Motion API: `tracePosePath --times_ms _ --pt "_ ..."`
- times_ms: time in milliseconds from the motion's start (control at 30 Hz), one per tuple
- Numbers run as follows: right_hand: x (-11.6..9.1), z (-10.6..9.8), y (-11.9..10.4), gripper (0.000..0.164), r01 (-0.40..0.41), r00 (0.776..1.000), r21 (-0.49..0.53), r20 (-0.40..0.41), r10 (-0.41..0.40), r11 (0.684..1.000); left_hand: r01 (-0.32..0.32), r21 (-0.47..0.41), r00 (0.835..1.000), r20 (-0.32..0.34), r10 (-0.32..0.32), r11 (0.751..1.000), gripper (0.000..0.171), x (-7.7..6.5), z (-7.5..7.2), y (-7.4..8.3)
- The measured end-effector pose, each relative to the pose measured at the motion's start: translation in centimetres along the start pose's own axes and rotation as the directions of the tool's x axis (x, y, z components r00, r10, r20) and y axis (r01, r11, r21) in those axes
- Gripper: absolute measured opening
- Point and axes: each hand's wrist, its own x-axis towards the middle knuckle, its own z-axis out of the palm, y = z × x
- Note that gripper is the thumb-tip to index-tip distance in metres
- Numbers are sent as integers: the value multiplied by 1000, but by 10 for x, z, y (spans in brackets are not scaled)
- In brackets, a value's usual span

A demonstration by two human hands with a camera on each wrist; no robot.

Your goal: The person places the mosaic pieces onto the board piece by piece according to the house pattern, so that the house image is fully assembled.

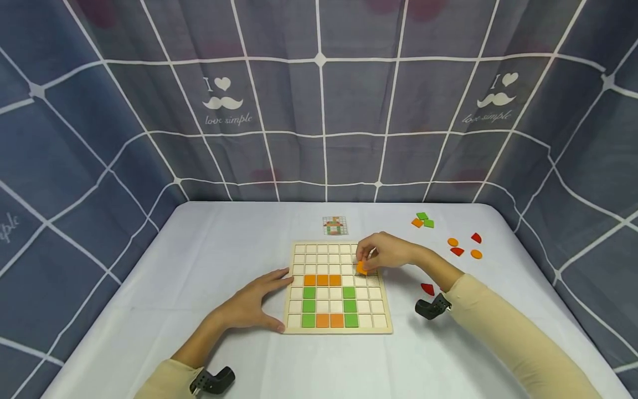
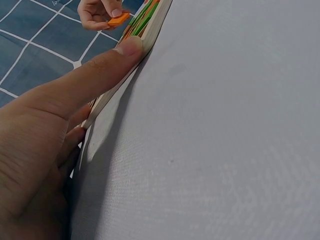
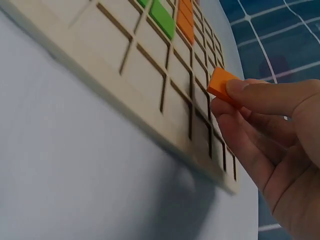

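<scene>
My right hand (image 1: pixel 391 250) pinches an orange square tile (image 3: pixel 220 85) between thumb and fingers, over the right part of the wooden grid board (image 1: pixel 339 331). In the right wrist view the tile is held tilted above bare cells. My left hand (image 1: pixel 251 305) rests against the board's left edge, its fingers extended and the thumb (image 2: pixel 100 75) touching the rim near the front corner. On the board, a row of orange tiles (image 1: pixel 323 280) lies above two columns of green tiles (image 1: pixel 309 306), and two more orange tiles (image 1: pixel 330 320) fill cells between the columns at the bottom.
A small pattern card (image 1: pixel 335 225) lies behind the board. At the back right are green tiles (image 1: pixel 422 216) and an orange one (image 1: pixel 417 223). Orange discs (image 1: pixel 476 254) and red quarter pieces (image 1: pixel 456 251) lie further right; another red piece (image 1: pixel 427 288) is beside the right forearm.
</scene>
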Motion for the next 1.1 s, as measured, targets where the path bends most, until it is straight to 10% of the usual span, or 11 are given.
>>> tracePosePath --times_ms 1100 --pt "11 48 -16 9 101 987 -157 -106 -119 982 15 9 1000 -2 -15 1000 111 -1 1 0"
